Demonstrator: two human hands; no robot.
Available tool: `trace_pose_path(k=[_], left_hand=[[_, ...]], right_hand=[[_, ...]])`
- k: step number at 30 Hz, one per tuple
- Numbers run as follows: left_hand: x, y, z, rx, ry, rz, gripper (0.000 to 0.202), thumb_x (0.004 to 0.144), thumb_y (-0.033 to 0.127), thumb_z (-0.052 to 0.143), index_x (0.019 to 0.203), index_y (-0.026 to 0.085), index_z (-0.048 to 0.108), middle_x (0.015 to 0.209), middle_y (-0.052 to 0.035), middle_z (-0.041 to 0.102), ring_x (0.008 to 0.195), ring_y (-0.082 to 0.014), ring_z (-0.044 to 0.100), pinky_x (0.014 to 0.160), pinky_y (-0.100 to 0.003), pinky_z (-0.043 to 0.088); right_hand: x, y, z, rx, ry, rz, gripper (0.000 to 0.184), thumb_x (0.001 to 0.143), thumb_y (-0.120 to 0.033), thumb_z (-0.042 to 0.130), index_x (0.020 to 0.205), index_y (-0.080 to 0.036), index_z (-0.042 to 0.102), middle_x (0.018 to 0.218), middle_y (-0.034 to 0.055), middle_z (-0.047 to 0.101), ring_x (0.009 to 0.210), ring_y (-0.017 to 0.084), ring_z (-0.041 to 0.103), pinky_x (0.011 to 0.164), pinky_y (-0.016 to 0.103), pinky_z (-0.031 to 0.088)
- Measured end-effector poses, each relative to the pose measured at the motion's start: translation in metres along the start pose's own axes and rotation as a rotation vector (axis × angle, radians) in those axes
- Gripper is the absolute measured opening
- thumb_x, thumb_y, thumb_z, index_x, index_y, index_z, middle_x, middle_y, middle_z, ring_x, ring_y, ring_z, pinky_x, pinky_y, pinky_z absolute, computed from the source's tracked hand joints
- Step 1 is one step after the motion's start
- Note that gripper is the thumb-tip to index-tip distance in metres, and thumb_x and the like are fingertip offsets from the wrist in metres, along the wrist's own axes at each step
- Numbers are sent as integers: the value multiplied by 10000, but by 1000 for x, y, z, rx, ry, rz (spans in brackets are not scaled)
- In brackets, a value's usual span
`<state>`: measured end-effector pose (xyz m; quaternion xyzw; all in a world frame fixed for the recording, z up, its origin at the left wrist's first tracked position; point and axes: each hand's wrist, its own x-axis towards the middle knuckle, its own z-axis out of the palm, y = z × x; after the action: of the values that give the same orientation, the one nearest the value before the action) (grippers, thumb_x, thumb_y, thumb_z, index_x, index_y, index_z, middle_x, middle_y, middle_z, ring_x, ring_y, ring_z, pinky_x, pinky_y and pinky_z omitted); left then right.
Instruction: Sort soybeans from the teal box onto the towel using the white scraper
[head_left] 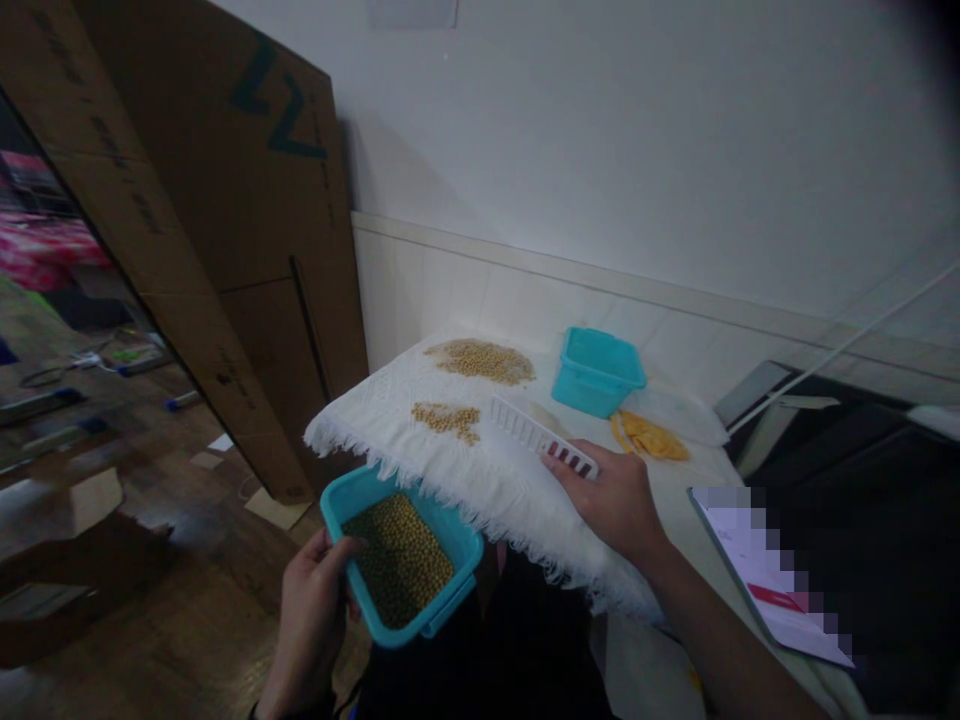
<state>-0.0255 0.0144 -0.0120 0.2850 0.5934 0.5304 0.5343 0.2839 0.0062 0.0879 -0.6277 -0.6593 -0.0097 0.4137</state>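
Note:
My left hand [319, 590] grips the near left rim of a teal plastic tub [459, 580], thumb over the edge. Yellow beans like soybeans [416, 555] lie in the tub, with darker, greenish ones at its left side. The tub hangs just below the fringed edge of a white cloth [480, 490]. On the cloth, my right hand [619, 500] is closed round one end of a white slotted plastic strip [525, 425], held at a slant. Left of the strip is a small patch of beans [446, 420]; a larger bean pile [484, 360] lies farther back.
A second teal tub [600, 370] stands at the back right, beside a yellow cloth [652, 437] and a clear plastic lid or tray [682, 415]. A tablet-like screen [772, 590] lies at right. A tall cardboard box [247, 220] rises at left; a wall runs behind.

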Motion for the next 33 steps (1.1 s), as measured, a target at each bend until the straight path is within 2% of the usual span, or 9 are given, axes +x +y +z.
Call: trace_pose_path(k=[5, 16, 22, 28, 33], left_hand=[[-1, 1, 1, -12, 17, -19, 279, 504, 396, 757, 591, 226, 553, 395, 63, 488, 305, -114, 390, 307, -245, 282], [-2, 2, 2, -41, 18, -30, 291, 499, 389, 781, 592, 228, 557, 364, 62, 465, 274, -114, 368, 274, -249, 266], [-1, -2, 2, -53, 15, -16, 263, 531, 378, 779, 630, 210, 603, 394, 55, 497, 293, -116, 395, 281, -247, 279], [-5, -2, 4, -87, -14, 12, 276, 559, 373, 794, 692, 199, 627, 443, 53, 537, 330, -115, 431, 320, -242, 308], [-6, -2, 6, -118, 13, 25, 273, 541, 359, 799, 648, 200, 603, 430, 58, 531, 317, -105, 419, 315, -229, 311]], right_hand=[[0, 0, 2, 54, -29, 28, 284, 889, -450, 643, 794, -226, 790, 597, 16, 726, 473, 175, 626, 466, 258, 453], [1, 2, 4, 90, -53, 0, 284, 881, -424, 666, 759, -200, 791, 705, 51, 778, 519, 183, 660, 491, 267, 480], [3, 2, 2, 147, -62, 10, 244, 861, -406, 693, 810, -201, 817, 685, 39, 773, 510, 180, 657, 481, 257, 482], [7, -5, 7, 176, -91, -37, 215, 866, -360, 690, 811, -194, 816, 632, 23, 749, 494, 172, 651, 480, 247, 475], [7, -13, 11, 179, -93, -105, 185, 890, -297, 679, 848, -183, 818, 667, 27, 764, 512, 165, 668, 518, 239, 497]])
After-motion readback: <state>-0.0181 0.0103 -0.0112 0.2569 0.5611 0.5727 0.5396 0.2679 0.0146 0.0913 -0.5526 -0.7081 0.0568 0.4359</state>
